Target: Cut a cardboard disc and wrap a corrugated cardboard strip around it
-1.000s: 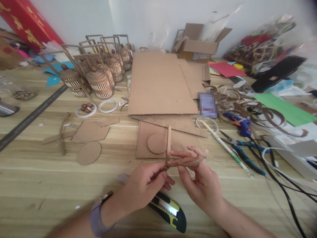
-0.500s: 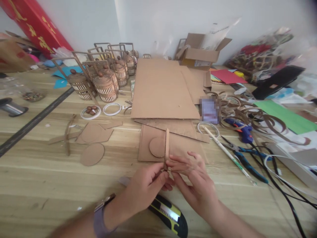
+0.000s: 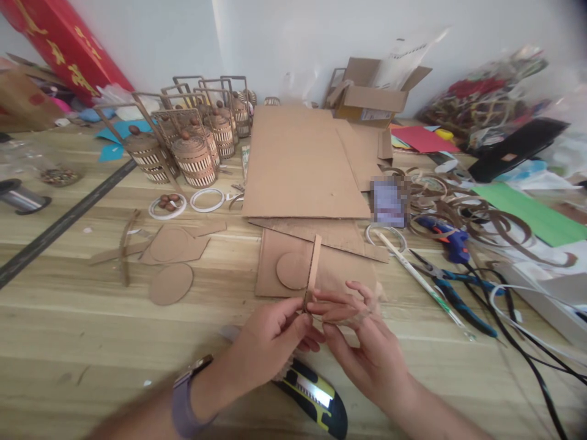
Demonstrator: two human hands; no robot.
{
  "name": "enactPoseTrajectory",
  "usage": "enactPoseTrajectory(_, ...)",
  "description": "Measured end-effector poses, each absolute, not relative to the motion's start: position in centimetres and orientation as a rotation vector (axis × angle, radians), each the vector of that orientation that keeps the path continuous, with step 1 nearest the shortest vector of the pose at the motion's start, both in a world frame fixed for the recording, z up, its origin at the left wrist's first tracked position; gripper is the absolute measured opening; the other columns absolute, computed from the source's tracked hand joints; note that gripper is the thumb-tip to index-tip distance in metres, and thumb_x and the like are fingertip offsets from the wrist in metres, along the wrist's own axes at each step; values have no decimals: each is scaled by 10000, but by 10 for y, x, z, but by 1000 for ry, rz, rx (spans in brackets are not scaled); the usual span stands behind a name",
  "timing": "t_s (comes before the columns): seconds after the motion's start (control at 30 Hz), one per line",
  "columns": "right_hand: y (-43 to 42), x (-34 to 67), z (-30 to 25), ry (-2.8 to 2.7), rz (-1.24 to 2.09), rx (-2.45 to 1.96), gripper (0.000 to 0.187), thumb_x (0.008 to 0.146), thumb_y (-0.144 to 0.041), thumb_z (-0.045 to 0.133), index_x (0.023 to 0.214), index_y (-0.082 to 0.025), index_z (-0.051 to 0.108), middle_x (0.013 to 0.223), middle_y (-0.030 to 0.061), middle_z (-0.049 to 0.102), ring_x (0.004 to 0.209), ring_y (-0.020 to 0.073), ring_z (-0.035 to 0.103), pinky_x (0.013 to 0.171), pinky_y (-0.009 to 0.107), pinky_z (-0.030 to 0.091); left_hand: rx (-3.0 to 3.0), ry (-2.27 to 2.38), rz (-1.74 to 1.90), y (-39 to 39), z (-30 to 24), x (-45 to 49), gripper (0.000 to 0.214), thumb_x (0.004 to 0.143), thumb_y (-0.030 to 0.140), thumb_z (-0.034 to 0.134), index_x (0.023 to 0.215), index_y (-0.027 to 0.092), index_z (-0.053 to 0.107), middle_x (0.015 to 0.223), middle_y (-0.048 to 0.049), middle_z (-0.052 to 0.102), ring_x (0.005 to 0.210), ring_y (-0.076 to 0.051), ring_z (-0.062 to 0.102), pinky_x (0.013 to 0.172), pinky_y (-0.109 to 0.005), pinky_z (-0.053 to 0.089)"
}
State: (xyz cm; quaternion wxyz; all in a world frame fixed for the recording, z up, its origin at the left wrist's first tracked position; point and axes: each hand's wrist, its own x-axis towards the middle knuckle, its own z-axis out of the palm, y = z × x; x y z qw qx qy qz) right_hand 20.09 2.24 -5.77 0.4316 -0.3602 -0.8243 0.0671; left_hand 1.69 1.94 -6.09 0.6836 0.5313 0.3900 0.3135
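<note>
Between the thumb and fingers of my left hand (image 3: 270,339) is the lower part of a narrow cardboard strip (image 3: 314,263). The strip stands tilted, its corrugated edge showing and its top leaning slightly right. My right hand (image 3: 362,342) meets it from the right, fingertips on its lower end and thumb tucked below; the outer fingers are raised. The fingers hide the strip's bottom end. Beneath my hands lies a black and yellow utility knife (image 3: 312,394), its front part covered by my left hand. Behind the strip, a round cardboard disc (image 3: 292,271) rests on a cardboard sheet (image 3: 270,287).
Cut cardboard discs (image 3: 172,284) and scraps lie left. Several lidded woven baskets (image 3: 195,162) with tall handles stand behind them. A large cardboard sheet (image 3: 302,165) fills the back middle. On the right are pliers (image 3: 454,299), a blue glue gun (image 3: 447,238), cables and coiled brown strips (image 3: 495,226).
The strip has tilted, its top shifting right and its corrugated edge turning into view. My right thumb has moved slightly right. Both hands stay at the strip's lower end.
</note>
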Motion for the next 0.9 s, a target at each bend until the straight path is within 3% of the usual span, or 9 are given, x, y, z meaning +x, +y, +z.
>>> enactPoseTrajectory(0.13,23,200,-61,-2078,147,-913,149,892,-112,625,952,-239,574,966,13,785,1014,212,728,1038,407,358,1236,897,700,20,-60,17,502,966,567,504,1120,117,667,864,-85,734,767,-177,700,723,-281,577)
enactPoseTrajectory(0.47,23,204,-55,-2057,189,-1028,158,952,-132,502,1010,-272,546,867,-28,785,945,190,751,1000,399,405,1185,898,635,16,-56,18,391,960,453,526,1017,109,700,856,-110,751,775,-194,716,733,-298,585)
enactPoseTrajectory(0.63,22,202,-58,-2053,199,-924,156,930,-102,541,960,-253,515,882,-19,784,930,180,750,1042,401,371,1200,883,688,19,-62,18,405,954,476,562,1159,147,680,914,-81,744,834,-189,710,757,-272,568)
enactPoseTrajectory(0.9,22,199,-64,-2107,127,-918,173,915,-96,604,996,-243,562,972,13,788,1022,208,728,1047,416,351,1280,969,707,21,-59,17,361,987,413,507,1114,130,692,859,-59,734,764,-160,706,699,-231,564)
